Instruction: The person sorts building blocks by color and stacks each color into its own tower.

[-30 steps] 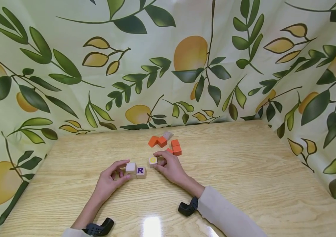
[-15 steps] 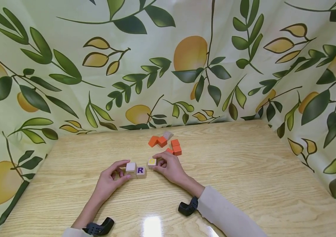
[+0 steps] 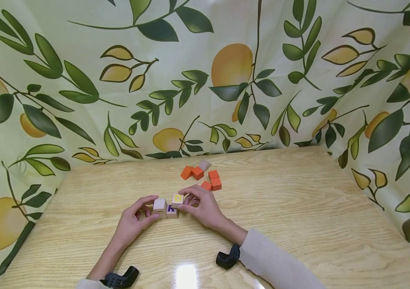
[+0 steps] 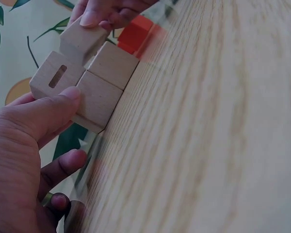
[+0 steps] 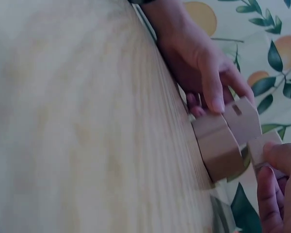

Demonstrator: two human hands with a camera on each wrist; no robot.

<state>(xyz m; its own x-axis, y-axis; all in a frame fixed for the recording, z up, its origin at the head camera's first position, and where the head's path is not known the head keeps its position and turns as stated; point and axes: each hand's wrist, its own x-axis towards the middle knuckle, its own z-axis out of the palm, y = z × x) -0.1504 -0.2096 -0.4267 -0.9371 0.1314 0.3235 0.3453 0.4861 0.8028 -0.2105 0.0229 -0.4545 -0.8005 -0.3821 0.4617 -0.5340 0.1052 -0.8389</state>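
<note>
At the left of a small group of pale wooden blocks, my left hand (image 3: 134,220) grips a two-block stack between thumb and fingers. The upper block (image 4: 57,75) of that stack has a slot in its side; the thumb lies across its seam with the lower block (image 4: 99,99). Right beside the stack, on the table, stands a block with a purple letter R (image 3: 172,212), its top now partly covered. My right hand (image 3: 206,208) pinches a block with a yellow round mark (image 3: 177,199) just above the R block. In the left wrist view this held block tilts slightly, close to the slotted one.
Behind the hands lie several orange blocks (image 3: 215,183) and a pale greyish piece (image 3: 204,165). The wooden table (image 3: 299,208) extends to both sides. A fruit-patterned cloth (image 3: 197,100) hangs along the back and sides.
My right hand has carried the yellow-marked block left, from beside the R block to above it. The left hand keeps its grip on the stack, unmoved.
</note>
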